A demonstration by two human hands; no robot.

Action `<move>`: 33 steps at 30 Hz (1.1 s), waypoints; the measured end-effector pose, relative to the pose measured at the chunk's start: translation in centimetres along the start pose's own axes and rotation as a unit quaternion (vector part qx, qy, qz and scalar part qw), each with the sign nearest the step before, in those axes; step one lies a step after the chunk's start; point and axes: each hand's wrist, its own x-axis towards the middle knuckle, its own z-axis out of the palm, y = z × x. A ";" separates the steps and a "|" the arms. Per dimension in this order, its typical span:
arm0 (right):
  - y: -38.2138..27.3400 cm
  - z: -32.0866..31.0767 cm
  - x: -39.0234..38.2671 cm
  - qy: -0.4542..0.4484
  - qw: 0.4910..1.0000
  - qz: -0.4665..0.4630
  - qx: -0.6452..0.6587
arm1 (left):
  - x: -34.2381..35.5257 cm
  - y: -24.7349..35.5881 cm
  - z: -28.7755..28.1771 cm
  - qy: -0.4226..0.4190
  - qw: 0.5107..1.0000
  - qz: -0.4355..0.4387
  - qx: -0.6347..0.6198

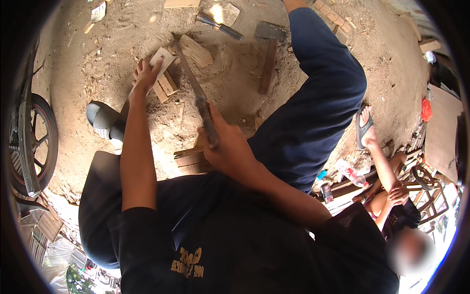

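Note:
My right hand (226, 147) is wrapped round the dark handle of a long knife (190, 73). Its narrow blade points away from me, its tip close to the ground beside a loose wedge of wood (197, 50). To the left, my left hand (144, 77) holds a pale, flat piece of wood (163, 58), thumb on top and fingers at its left edge. Just below that piece sit several small cut wooden blocks (165, 88). The blade and the held wood appear apart.
A hammer-like tool (270, 32) and chisel-like tools (223, 27) lie on the dirt ahead. My bent right leg (318, 98) borders the right side. A motorbike wheel (36, 142) stands far left. Another person (391, 201) sits at right, near a plastic bottle (350, 171).

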 end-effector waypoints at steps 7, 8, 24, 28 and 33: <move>0.9 -1.3 -2.8 0.046 0.998 -0.010 0.045 | -0.1 0.0 -0.1 -0.002 1.000 -0.003 -0.005; 1.1 -1.4 -2.7 0.043 0.998 -0.001 0.049 | -0.2 -0.2 -0.3 0.002 1.000 -0.003 -0.004; 0.7 -1.7 -3.1 0.021 0.998 -0.056 0.023 | -0.6 -0.4 0.0 0.016 0.999 0.038 -0.018; 0.6 -1.4 1.7 0.007 0.999 -0.032 0.015 | -0.2 0.1 1.0 0.008 0.999 0.032 -0.020; 2.0 -0.9 0.7 0.064 0.987 -0.147 0.020 | -0.1 -0.2 0.9 0.012 1.000 0.017 0.005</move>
